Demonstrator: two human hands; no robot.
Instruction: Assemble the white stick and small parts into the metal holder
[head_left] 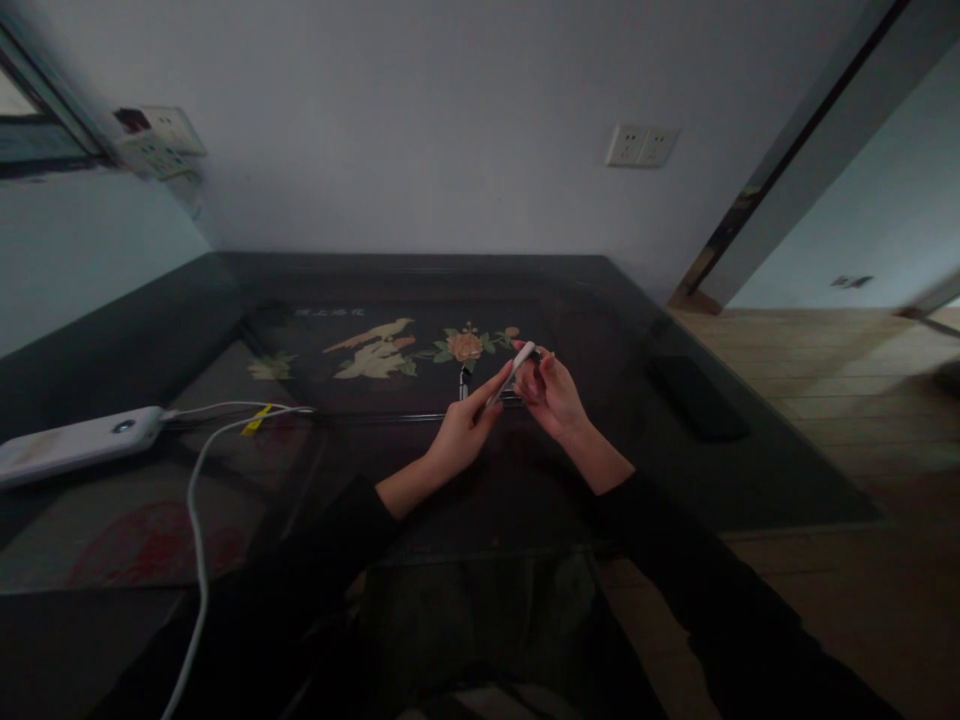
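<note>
1. We hold a slim white pen-like object (516, 372) between both hands, raised just above the dark glass-topped desk (750, 480), near its middle.
2. The left hand (461, 435) supports the lower end; its fingers (491, 388) are pressed together along the shaft, pinching it from below.
3. The right hand (551, 395) grips the upper end; its fingers (541, 362) curl around the tip. This two-point grip appears to steady the object for work at one end.
4. A small dark piece (463, 382) sits just beside the left fingertips; we cannot tell whether it is a cap or a separate part, nor whether it rests on the desk.
5. At the left, a white power bank (79, 443) lies on the desk with a white cable (196, 510) running off toward the lower edge of the view, well apart from the hands.
6. A dark flat item (697, 398) lies to the right; low light hides its identity.
7. A bird-and-flower inlay (390, 350) shows under the glass.
8. A wall socket (642, 146) sits above the desk. Both sleeves merge into shadow.
</note>
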